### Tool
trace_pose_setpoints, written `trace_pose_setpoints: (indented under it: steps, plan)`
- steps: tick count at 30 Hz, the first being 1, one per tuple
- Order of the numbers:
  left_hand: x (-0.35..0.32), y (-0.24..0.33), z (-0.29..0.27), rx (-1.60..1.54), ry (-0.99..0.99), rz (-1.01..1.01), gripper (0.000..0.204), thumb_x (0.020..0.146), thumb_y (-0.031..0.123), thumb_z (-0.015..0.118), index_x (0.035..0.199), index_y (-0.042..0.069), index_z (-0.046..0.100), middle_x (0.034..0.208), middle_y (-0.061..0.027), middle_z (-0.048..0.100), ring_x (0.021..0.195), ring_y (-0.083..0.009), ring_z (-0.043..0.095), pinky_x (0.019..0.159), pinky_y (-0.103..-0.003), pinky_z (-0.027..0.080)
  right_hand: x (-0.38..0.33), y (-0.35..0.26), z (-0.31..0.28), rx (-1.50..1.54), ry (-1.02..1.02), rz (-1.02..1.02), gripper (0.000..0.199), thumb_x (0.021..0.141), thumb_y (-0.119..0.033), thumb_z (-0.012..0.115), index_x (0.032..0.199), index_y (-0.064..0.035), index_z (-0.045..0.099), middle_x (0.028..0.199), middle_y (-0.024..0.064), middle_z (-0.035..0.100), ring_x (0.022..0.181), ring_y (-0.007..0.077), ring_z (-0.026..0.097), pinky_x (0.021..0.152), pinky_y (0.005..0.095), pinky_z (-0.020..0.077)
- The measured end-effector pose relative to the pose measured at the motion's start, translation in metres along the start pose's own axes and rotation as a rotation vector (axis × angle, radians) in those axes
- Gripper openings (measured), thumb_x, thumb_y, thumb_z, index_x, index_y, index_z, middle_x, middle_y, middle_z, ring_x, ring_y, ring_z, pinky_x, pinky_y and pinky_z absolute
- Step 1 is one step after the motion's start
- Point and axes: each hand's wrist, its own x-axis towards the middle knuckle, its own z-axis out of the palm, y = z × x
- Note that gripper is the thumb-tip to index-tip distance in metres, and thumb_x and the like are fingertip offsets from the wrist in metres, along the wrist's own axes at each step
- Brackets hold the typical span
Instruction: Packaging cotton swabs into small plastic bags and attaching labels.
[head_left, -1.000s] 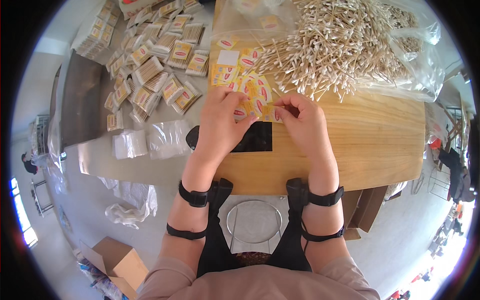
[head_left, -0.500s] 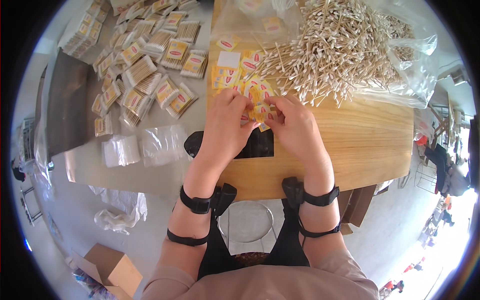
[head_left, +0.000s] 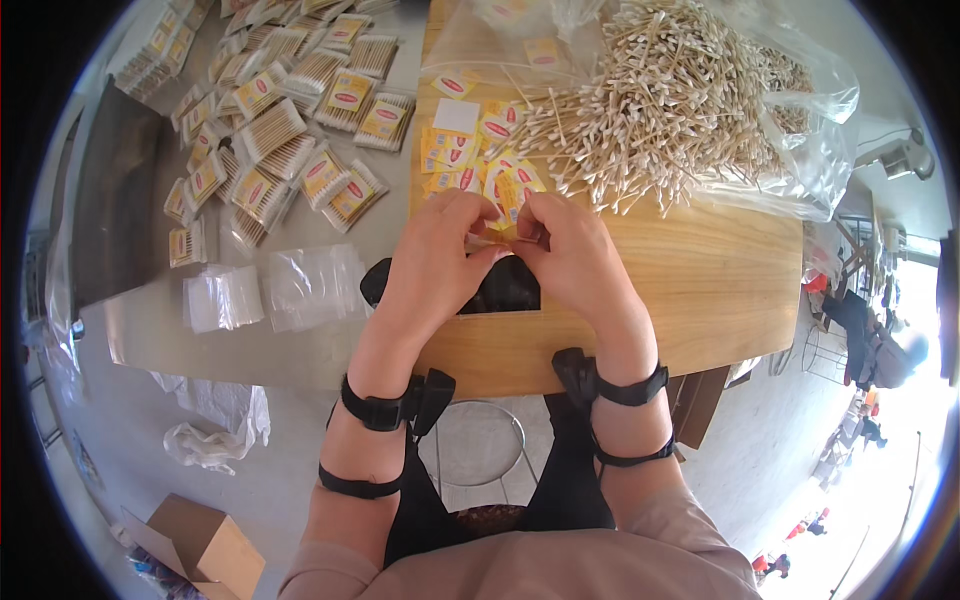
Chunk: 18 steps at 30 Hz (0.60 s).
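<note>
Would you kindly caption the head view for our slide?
Left hand and right hand hold yellow cards near cotton swabs.

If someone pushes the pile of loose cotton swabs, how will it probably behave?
The cotton swabs would probably slide and spread, since they lie loose and crisscrossed. Single ones may roll, as their thin sticks look round.

A hand can slide over the wooden table (head_left: pixel 700 280) to the right of the right hand (head_left: pixel 568 245). Farther off, a big heap of cotton swabs (head_left: pixel 665 110) blocks the way. Yellow cards (head_left: pixel 450 156) lie just past the left hand (head_left: pixel 440 245). Filled packs (head_left: pixel 272 132) crowd the far left.
</note>
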Motion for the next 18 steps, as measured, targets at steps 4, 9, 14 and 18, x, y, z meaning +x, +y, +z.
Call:
trace_pose_setpoints:
  steps: [4,9,14,18]
  plan:
    - [-0.002,0.003,-0.006,-0.066,-0.139,-0.071,0.017,0.076,0.005,0.075,0.089,0.002,0.064,0.087,-0.0122,0.063,0.081,-0.0314,0.063,0.070,-0.039,0.050,-0.007,-0.004,-0.010,0.102,-0.016,0.056,0.021,0.076,-0.001,0.070,0.096,-0.0031,0.062,0.095,0.0154,0.061,0.079,0.0335,0.062,0.069,0.0404,0.0500]
    - [-0.004,-0.003,-0.008,0.039,-0.123,0.056,0.016,0.077,0.003,0.074,0.088,0.000,0.063,0.085,-0.0113,0.061,0.074,-0.0285,0.062,0.067,-0.035,0.049,0.004,0.008,-0.011,-0.078,0.189,0.036,0.033,0.075,-0.002,0.072,0.108,-0.0073,0.067,0.104,0.0121,0.060,0.084,0.0316,0.063,0.074,0.0386,0.0520]
    - [-0.007,0.005,-0.014,0.076,-0.197,0.084,0.012,0.078,0.001,0.072,0.084,-0.001,0.062,0.085,-0.0120,0.062,0.076,-0.0315,0.062,0.068,-0.037,0.050,0.011,0.018,-0.003,-0.329,0.277,-0.197,0.035,0.071,-0.006,0.076,0.105,-0.0095,0.068,0.105,0.0110,0.059,0.099,0.0313,0.060,0.084,0.0403,0.0499]
    - [-0.009,0.005,-0.016,0.114,-0.207,0.086,0.010,0.077,-0.001,0.071,0.082,-0.001,0.062,0.084,-0.0125,0.063,0.077,-0.0328,0.063,0.067,-0.038,0.050,0.011,0.018,-0.003,-0.343,0.210,-0.137,0.035,0.069,-0.007,0.077,0.102,-0.0092,0.066,0.104,0.0105,0.058,0.100,0.0324,0.058,0.085,0.0407,0.0491]
